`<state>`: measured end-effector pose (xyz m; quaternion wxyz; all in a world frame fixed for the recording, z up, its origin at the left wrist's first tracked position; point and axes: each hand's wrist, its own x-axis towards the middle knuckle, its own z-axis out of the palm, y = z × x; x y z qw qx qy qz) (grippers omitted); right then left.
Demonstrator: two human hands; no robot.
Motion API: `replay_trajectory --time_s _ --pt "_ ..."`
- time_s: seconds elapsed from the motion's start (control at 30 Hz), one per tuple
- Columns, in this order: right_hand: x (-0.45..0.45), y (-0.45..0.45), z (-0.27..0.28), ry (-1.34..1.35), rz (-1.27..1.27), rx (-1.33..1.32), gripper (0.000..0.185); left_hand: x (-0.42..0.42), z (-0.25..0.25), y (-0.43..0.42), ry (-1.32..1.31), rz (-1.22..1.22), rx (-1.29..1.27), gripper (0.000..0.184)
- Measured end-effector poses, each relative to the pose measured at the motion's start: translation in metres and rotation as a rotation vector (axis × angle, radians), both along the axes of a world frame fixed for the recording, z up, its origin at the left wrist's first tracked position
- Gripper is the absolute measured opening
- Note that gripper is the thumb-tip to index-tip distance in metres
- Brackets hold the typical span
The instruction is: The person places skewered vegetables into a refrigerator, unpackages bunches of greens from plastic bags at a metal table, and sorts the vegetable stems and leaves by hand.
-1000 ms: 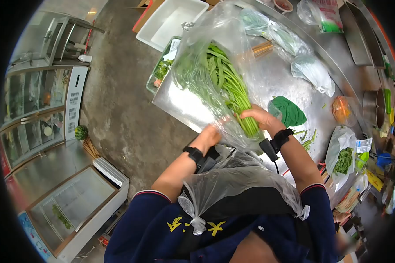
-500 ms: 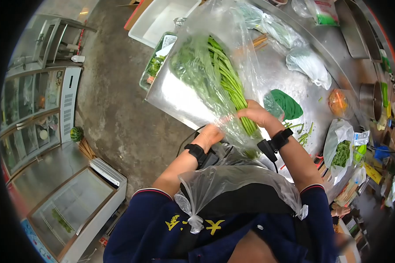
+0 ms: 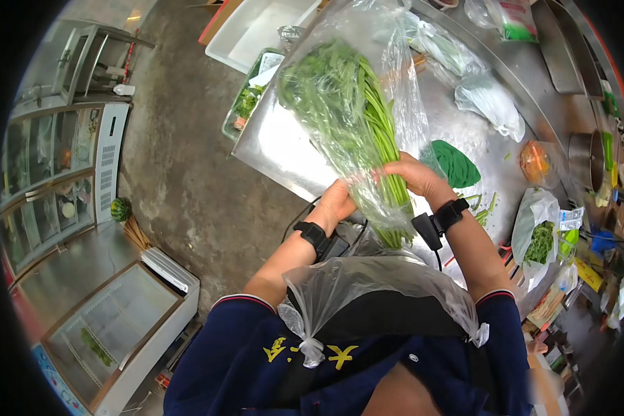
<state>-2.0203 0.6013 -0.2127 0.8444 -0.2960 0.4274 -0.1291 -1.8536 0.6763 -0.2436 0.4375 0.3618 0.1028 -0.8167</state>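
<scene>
A bunch of long-stemmed leafy greens lies slanting inside a clear plastic bag, leaves toward the far side and stem ends near my body. My left hand is closed on the near left side of the bag; its fingertips are partly hidden by the film. From the right, my right hand wraps round the stems at the bag's edge. Both wrists wear black straps. Under the bunch is a metal table, and a green cloth-like bundle lies just right of my right hand.
Cut stem pieces are scattered on the table's right. Farther back lie a tied white bag and a bag with orange contents. An open bag of leaves sits at right. A white bin stands beyond the table's left edge.
The bunch in its bag has shifted slightly right and turned more upright, with the leaves showing more clearly. Both hands have moved a little with it, keeping their hold.
</scene>
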Motion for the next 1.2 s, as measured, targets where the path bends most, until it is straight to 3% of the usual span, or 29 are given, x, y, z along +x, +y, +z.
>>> replay_trajectory --time_s 0.1,0.17,0.27,0.3,0.37,0.4,0.43,0.5,0.57,0.63,0.67,0.73,0.77,0.83,0.9,0.93,0.97,1.03,1.17,1.2 --pt "0.002 -0.001 -0.005 0.06 0.029 -0.064 0.035 0.004 -0.006 -0.003 -0.169 -0.151 -0.052 0.028" --pt "-0.006 -0.003 -0.007 0.123 0.06 -0.12 0.038 0.007 -0.008 0.0 -0.123 -0.09 -0.028 0.028" --pt "-0.018 -0.017 -0.024 0.603 0.066 -0.513 0.056 0.012 -0.016 -0.002 -0.087 -0.063 -0.016 0.028" --pt "-0.023 -0.013 -0.035 0.604 0.064 -0.511 0.056 0.012 -0.019 0.0 -0.092 -0.091 -0.023 0.029" --pt "-0.018 -0.011 -0.024 1.073 0.103 -0.767 0.055 0.007 -0.004 -0.007 -0.103 -0.086 0.018 0.031" --pt "-0.02 -0.002 -0.039 1.133 -0.047 -1.192 0.058 0.004 0.002 -0.009 -0.111 -0.083 0.063 0.033" --pt "-0.02 0.002 -0.031 1.137 -0.045 -1.189 0.058 0.002 0.003 -0.008 -0.108 -0.085 0.065 0.033" --pt "-0.016 0.005 -0.016 1.152 0.306 -1.57 0.054 -0.002 0.004 -0.009 -0.015 -0.086 -0.026 0.034" --pt "-0.012 0.018 -0.017 1.033 0.421 -1.536 0.047 -0.004 0.007 -0.009 0.025 -0.061 -0.038 0.037" --pt "-0.009 0.021 -0.018 0.769 0.581 -0.947 0.046 -0.002 0.01 -0.009 0.057 -0.026 -0.053 0.041" --pt "-0.01 0.021 -0.021 0.764 0.583 -0.948 0.046 0.002 0.013 -0.007 0.112 -0.01 -0.084 0.038" --pt "-0.012 0.022 -0.021 0.261 0.291 -0.567 0.058 0.004 0.014 -0.002 0.163 0.0 -0.11 0.035" --pt "-0.011 0.021 -0.015 0.257 0.286 -0.565 0.058 0.004 0.012 0.001 0.054 -0.085 -0.19 0.031" --pt "-0.01 0.013 0.001 0.254 0.434 -0.261 0.071 0.005 -0.001 0.006 -0.065 -0.164 -0.27 0.028" --pt "-0.012 0.009 -0.004 0.184 0.423 -0.16 0.07 0.003 -0.029 0.016 -0.495 -0.287 -0.129 0.02" --pt "-0.015 0.009 -0.006 0.121 0.402 -0.056 0.07 -0.001 -0.017 0.013 -0.705 -0.313 -0.104 0.011" --pt "-0.016 0.011 -0.007 0.123 0.399 -0.054 0.07 0.0 -0.009 0.011 -0.702 -0.315 -0.104 0.011" --pt "-0.015 0.011 -0.009 0.123 0.389 -0.071 0.065 0.008 0.0 0.006 -0.854 -0.663 -0.117 0.008" --pt "-0.017 0.013 -0.047 0.147 0.343 0.075 0.055 0.006 0.002 0.004 -0.899 -0.75 -0.234 0.007" --pt "-0.019 0.014 -0.056 0.168 0.28 0.086 0.047 0.005 0.01 0.007 -0.891 -0.578 -0.432 0.008"
